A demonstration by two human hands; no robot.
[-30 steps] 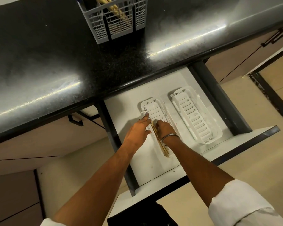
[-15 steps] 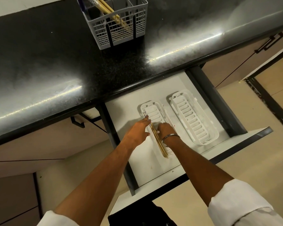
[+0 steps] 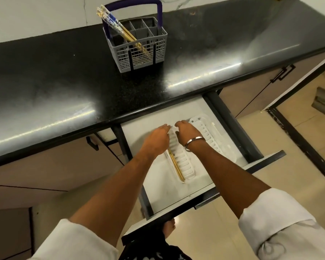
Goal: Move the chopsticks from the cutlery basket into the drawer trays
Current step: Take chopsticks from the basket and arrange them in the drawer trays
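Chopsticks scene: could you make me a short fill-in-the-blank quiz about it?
1. The basket stands on the ____ countertop.
2. Chopsticks lie in the ____ tray of the open drawer.
3. The bracelet is on the ____ wrist.
4. The basket's handle is ____.

Missing words: black; left; right; blue

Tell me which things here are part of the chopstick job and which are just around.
Part of the job: cutlery basket; chopsticks in the basket; chopsticks in the left tray; left tray; right tray; drawer; left hand; right hand.

Just around: countertop; cabinet handle.
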